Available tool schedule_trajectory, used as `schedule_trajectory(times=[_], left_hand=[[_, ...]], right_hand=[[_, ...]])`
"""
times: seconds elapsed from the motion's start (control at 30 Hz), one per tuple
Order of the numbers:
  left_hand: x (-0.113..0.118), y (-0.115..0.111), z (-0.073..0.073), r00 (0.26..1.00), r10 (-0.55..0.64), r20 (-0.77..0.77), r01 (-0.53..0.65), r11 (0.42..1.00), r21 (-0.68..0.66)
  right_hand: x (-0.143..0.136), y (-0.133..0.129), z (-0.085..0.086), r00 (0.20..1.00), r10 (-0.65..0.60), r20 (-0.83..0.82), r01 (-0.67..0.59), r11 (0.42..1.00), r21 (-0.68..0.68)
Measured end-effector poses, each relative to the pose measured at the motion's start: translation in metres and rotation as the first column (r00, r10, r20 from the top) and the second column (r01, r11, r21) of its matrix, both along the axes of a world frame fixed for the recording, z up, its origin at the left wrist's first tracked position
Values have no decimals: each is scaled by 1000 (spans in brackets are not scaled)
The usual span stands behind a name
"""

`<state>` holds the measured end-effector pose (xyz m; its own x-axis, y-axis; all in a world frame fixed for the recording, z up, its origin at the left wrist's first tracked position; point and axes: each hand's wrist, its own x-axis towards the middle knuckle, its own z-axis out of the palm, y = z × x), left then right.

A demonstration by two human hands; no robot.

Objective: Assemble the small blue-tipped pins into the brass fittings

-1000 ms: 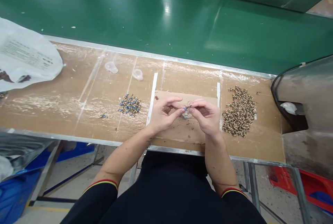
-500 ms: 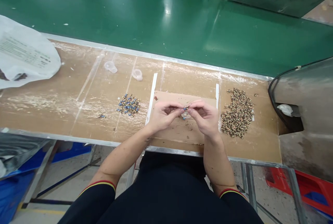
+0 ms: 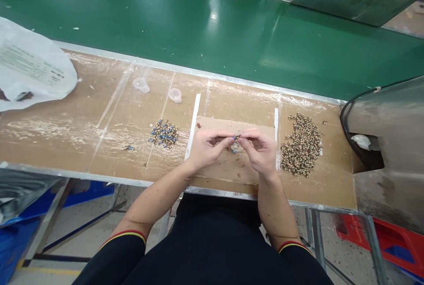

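Thumb and forefinger of my left hand (image 3: 209,146) pinch one end of a small brass-coloured metal piece with blue on it (image 3: 236,137). My right hand (image 3: 260,149) pinches the same piece from the other side, so the fingertips of both hands almost meet. Its exact kind is too small to make out. Just beneath the fingertips a small clear round dish (image 3: 236,147) with a bit of blue rests on the cardboard sheet (image 3: 225,168). Left of my hands lies a pile of brass pieces with blue parts (image 3: 164,134). A larger pile of brass pieces (image 3: 301,146) lies to the right.
Two clear plastic cups (image 3: 175,95) lie toward the table's far edge. A white bag (image 3: 33,64) stands at the far left. Beyond the table runs a green surface (image 3: 198,33). A metal housing with a black cable (image 3: 346,115) bounds the right side.
Both hands keep their pinch on the small piece in nearly the same place. The whole view has shifted very slightly.
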<state>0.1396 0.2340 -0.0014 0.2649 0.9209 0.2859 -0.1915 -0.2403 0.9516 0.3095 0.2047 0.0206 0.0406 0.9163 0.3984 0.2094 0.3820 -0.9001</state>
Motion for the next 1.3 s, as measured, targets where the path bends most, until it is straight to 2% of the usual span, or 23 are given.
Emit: schedule_trajectory(times=[0.1,0.33,0.5,0.83,1.07,1.3], left_hand=[[-1,-1,0,997,36,-64,-30,996,87],[-1,-2,-3,989,98,-109,-81,985,153],[-3,-2,2,980,110,-165,-73,973,217],[-4,-3,1,981,30,-192,-9,994,108],[-4,-1,5,978,61,-198,-20,978,206],[-4,-1,3,972,99,-215,-44,968,248]], right_hand=[[-2,-1,-1,1000,-22,18,22,1000,11],[-5,-1,-2,997,-53,61,50,997,55],[-2,-1,-3,997,-35,68,31,998,58],[-2,-1,-2,992,-42,122,33,997,75],[-3,-2,-2,997,-10,81,3,997,77],[-5,-3,-2,996,-18,91,11,997,79]])
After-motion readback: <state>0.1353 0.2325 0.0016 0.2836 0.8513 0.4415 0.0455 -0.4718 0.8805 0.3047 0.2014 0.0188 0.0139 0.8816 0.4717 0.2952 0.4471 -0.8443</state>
